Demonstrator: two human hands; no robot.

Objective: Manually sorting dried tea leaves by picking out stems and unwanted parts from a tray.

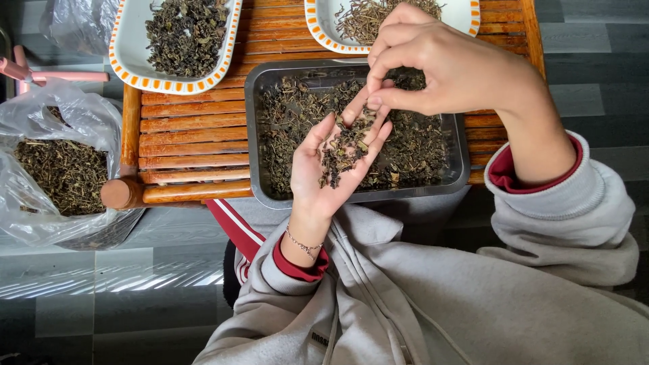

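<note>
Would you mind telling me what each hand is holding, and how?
Left hand cups dried leaves in its open palm; right hand pinches at them with its fingers.

Matt metal tray [460,177] on glossy slatted wood table [189,145].

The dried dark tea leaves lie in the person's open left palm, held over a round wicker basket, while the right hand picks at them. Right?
Not quite. The head view shows the left hand holding the dried dark tea leaves over a rectangular metal tray; the right hand does pick at them.

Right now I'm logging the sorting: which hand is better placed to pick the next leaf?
Right hand: its fingertips pinch just above the leaves cupped in the open left palm, which is busy holding them.
</note>
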